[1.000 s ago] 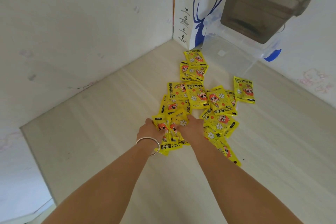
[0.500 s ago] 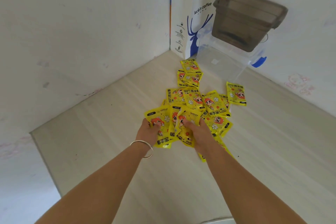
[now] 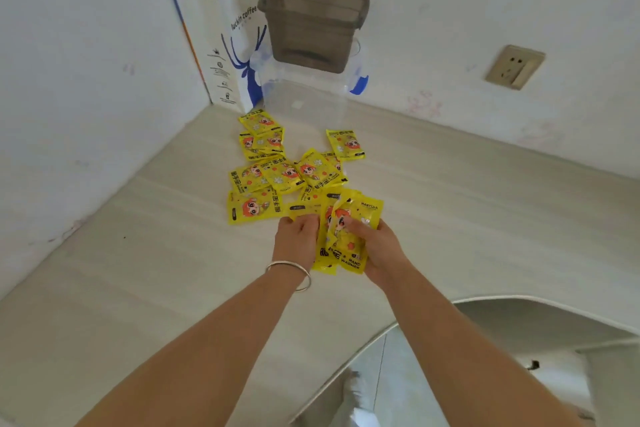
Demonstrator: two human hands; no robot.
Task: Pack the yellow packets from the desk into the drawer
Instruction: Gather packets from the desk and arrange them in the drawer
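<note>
- Your right hand point(image 3: 379, 250) and left hand point(image 3: 297, 239) both clamp a bunch of yellow packets point(image 3: 343, 236), fingers curled round it, just above the desk point(image 3: 138, 270).
- Silver bangle point(image 3: 290, 271) on your left wrist.
- Loose packets point(image 3: 277, 177) lie scattered behind, twd the corner.
- Paper bag point(image 3: 228, 45) & grey bin point(image 3: 313, 24) stand at the wall.

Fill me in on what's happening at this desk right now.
A person is gathering yellow hand-warmer packets off the desk. The left hand and right hand together grip a small bunch of packets, lifted near the desk's front edge. More loose packets lie scattered farther back, toward a white paper bag and a grey bin stacked on a clear box in the corner. No drawer is visible.
</note>
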